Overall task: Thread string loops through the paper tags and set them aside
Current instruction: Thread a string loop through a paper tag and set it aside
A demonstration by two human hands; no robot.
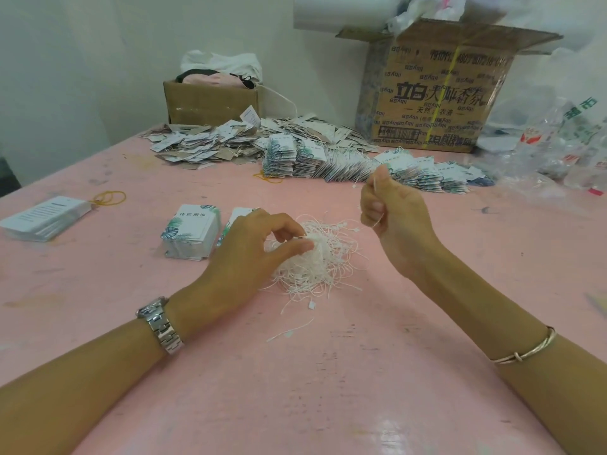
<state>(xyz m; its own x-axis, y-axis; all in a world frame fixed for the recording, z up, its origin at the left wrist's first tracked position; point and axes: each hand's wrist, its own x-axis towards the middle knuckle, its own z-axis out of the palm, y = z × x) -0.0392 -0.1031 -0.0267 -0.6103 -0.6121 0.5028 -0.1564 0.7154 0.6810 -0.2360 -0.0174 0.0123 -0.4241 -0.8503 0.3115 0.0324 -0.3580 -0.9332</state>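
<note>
Pink desk (295, 372) holds a far heap of strung tags (230, 144), yet unthreaded tag stacks (192, 231) wait near left beside the string pile (320, 264) that the left hand (256, 254) pinches, while the right hand (392, 213) grips a few strings (378, 221), so plenty seems left.

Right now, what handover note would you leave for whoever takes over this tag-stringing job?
Left hand pinches into the heap of white string loops on the pink table. Right hand, raised, grips white strings in its fist. Unthreaded leaf-print paper tag stacks sit just left of the heap. Done: threaded tags piled at the table's back. Left: thread those stacks.
</note>
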